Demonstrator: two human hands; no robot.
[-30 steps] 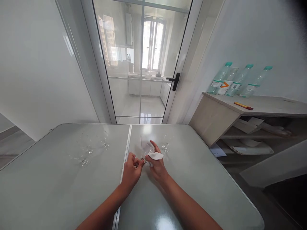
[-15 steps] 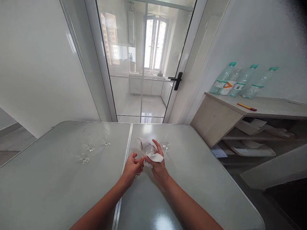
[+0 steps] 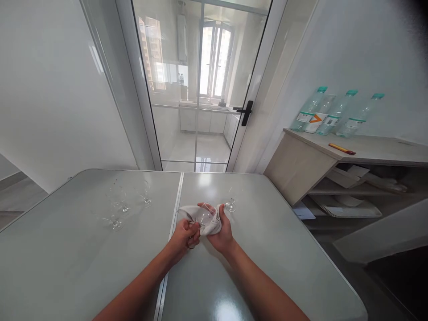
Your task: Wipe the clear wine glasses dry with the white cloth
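A clear wine glass lies tilted between my hands above the table, its bowl pointing away and to the right. My left hand is closed round its stem and base, which the fingers mostly hide. With my right hand I press a white cloth around the outside of the bowl, thumb on the near right side and fingertips showing behind it. One end of the cloth spreads left past the glass. Just beyond my right hand stands another stemmed glass.
Three stemmed glasses stand on the left half of the grey table. A metal seam splits the tabletop. To the right, a shelf unit carries several plastic bottles. A glass door is behind the table.
My right hand has turned and wrapped the cloth further round the bowl. The glass has rolled so its rim shows more plainly. My left hand keeps its hold near the stem.
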